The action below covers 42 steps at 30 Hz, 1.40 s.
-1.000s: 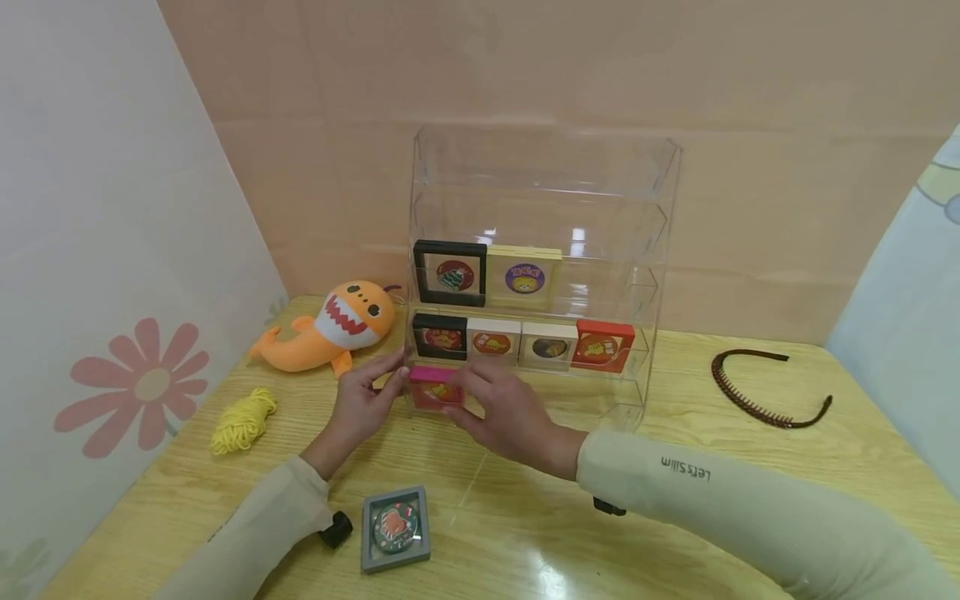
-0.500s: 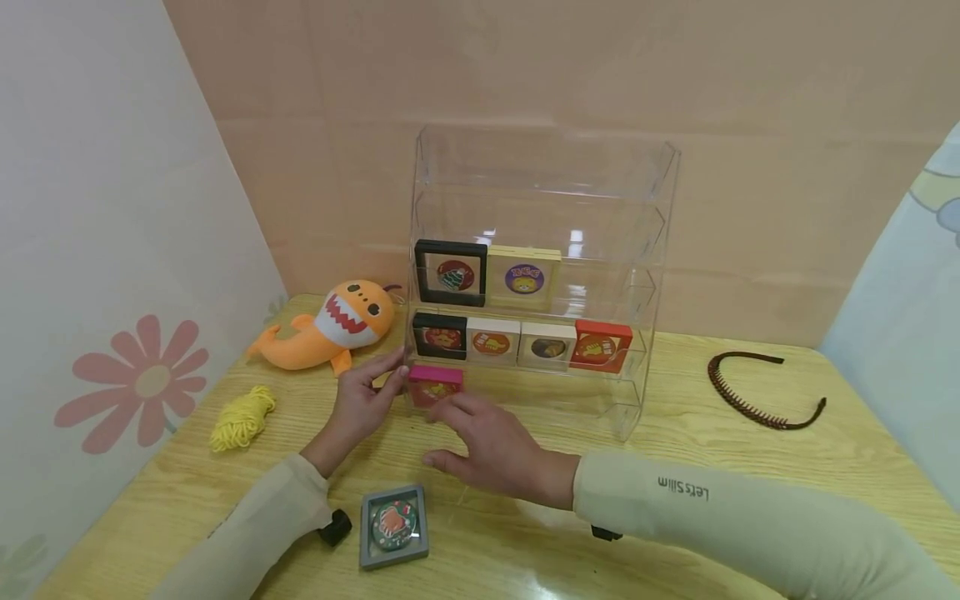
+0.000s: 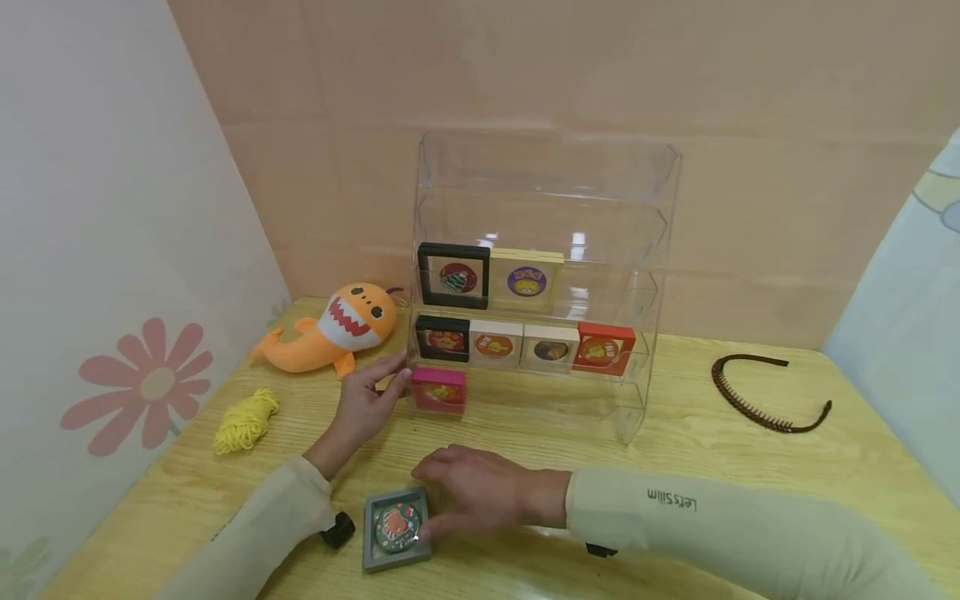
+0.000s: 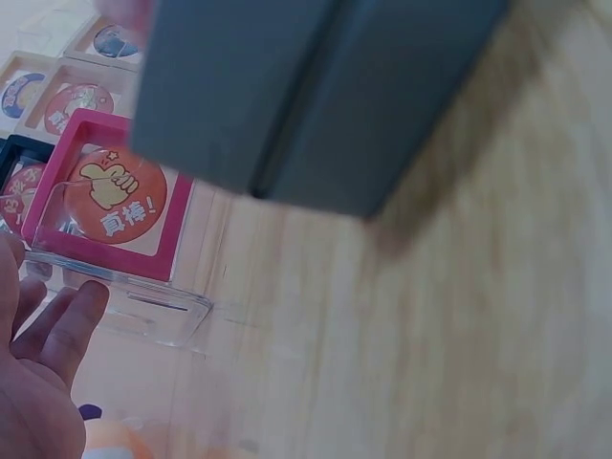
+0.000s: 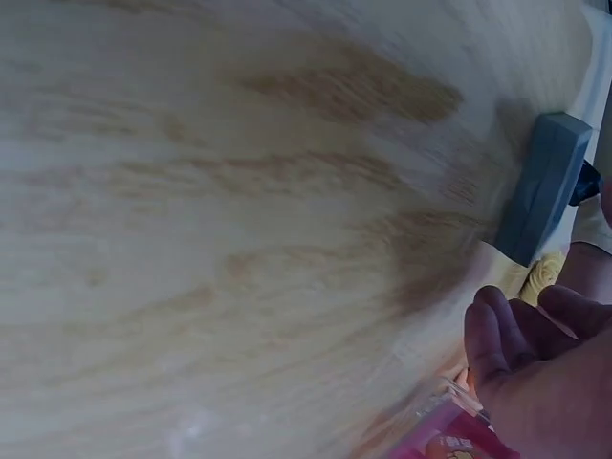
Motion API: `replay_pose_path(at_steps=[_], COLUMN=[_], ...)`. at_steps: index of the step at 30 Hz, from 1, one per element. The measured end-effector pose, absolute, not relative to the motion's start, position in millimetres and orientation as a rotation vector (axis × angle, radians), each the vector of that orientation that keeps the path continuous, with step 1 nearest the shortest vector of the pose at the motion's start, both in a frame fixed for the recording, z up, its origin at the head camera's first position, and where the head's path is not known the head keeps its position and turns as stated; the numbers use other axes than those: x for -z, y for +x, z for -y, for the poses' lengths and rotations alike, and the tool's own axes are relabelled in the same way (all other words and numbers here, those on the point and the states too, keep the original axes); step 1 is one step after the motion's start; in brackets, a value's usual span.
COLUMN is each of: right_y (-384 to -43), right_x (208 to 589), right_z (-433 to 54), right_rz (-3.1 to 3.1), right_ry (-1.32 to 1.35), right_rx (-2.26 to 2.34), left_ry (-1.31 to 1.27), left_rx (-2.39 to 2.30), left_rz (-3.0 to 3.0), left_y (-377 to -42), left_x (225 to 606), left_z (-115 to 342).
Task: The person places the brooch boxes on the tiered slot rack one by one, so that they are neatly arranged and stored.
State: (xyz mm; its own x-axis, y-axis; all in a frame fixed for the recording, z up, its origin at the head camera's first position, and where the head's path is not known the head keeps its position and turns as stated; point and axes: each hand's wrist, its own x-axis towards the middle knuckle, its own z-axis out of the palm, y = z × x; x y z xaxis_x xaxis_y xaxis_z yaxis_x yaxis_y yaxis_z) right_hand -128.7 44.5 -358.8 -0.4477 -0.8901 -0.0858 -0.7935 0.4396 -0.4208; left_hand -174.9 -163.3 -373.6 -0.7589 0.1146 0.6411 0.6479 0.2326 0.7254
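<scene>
A clear tiered display rack [image 3: 600, 221] stands at the back of the table. At its lower left side, my left hand [image 3: 363, 410] pinches the rack's edge between thumb and fingers. Right beside that hand, a pink square frame [image 3: 438, 393] with a round badge sits in the lowest tier. My right hand [image 3: 480, 490] is open over the table, its thumb overlapping the right edge of a grey frame [image 3: 396, 529] in the head view. This grey frame, with a green badge inside, lies flat; in the right wrist view the fingers are apart from it.
Several framed badges, including a red frame [image 3: 603, 350] and a yellow frame [image 3: 527, 283], fill parts of two tiers. Left of the rack lie an orange plush shark [image 3: 330, 329] and a yellow yarn bundle [image 3: 246, 421]. A brown headband [image 3: 750, 408] rests at right.
My right hand has let go of the pink frame, leaving it in the lowest tier, and moved toward me to the grey frame. My left hand has stayed at the rack's side.
</scene>
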Motion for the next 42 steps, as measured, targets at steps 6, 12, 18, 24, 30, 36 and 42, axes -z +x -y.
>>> replay_pose_path(at_steps=[6, 12, 18, 24, 30, 36, 42], right_y=[-129, -130, -131, -133, -134, -129, -124], right_x=[369, 373, 373, 375, 377, 378, 372], right_z=[-44, -42, -39, -38, -38, -43, -51], right_rz=[-2.413, -2.392, -2.37, -2.358, -2.369, -2.399, -2.446], right_ry=[-1.444, -1.494, -1.501, -1.486, -1.487, -1.48, -1.506], right_rx=[0.415, 0.429, 0.43, 0.423, 0.437, 0.529, 0.625], left_ry=[-0.7, -0.693, -0.704, -0.686, -0.678, -0.689, -0.669], left_rx=[1.573, 1.562, 1.55, 1.566, 1.575, 1.561, 1.577], left_rz=[2.053, 2.065, 2.064, 2.078, 2.085, 2.082, 2.09], left_y=[-174, -174, -174, -174, -174, -174, -173], left_x=[373, 373, 373, 372, 371, 372, 371], left_z=[162, 162, 162, 162, 162, 162, 163])
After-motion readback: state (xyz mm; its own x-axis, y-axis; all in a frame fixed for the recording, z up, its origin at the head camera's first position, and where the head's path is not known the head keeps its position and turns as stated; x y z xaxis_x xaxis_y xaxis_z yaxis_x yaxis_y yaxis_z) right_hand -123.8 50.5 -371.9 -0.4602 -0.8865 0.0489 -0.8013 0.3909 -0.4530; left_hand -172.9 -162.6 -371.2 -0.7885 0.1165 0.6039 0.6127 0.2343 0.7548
